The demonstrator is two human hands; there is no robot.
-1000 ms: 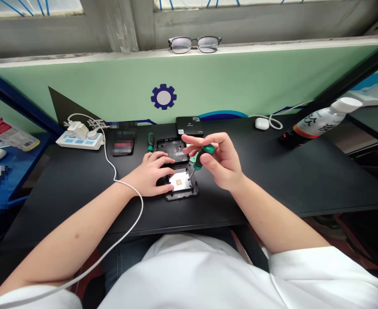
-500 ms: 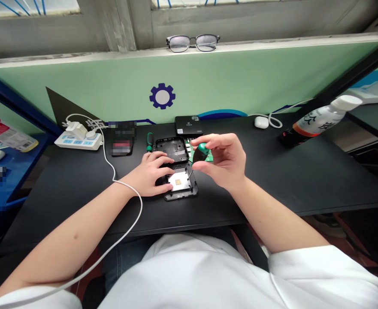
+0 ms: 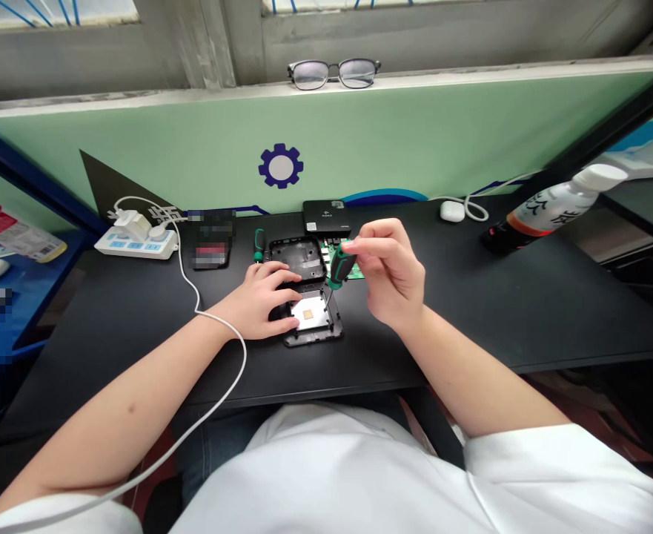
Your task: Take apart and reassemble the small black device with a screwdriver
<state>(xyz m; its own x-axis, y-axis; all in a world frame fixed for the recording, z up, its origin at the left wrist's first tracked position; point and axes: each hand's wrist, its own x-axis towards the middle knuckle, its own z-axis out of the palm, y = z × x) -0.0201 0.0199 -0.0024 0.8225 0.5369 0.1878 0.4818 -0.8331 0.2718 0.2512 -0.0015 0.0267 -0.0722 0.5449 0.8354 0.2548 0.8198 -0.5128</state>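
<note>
My right hand (image 3: 393, 278) pinches a small green-handled screwdriver (image 3: 338, 267), held nearly upright with its tip at the far right corner of an opened black device shell (image 3: 318, 330). Inside the shell lies a white plate with a small gold square (image 3: 307, 314). My left hand (image 3: 259, 300) rests flat on the shell's left side, fingers spread. Behind it lies a second black shell half (image 3: 298, 256), and a green circuit board (image 3: 353, 271) shows partly behind my right fingers.
A second green screwdriver (image 3: 259, 243) lies by the far shell half. A small black box (image 3: 326, 216) sits behind. A white power strip (image 3: 136, 241) with a cable is at the left, a bottle (image 3: 559, 208) at the right, glasses (image 3: 333, 73) on the partition.
My right hand has rolled the screwdriver handle between its fingers and brought it more upright. My left hand and the shell have stayed put.
</note>
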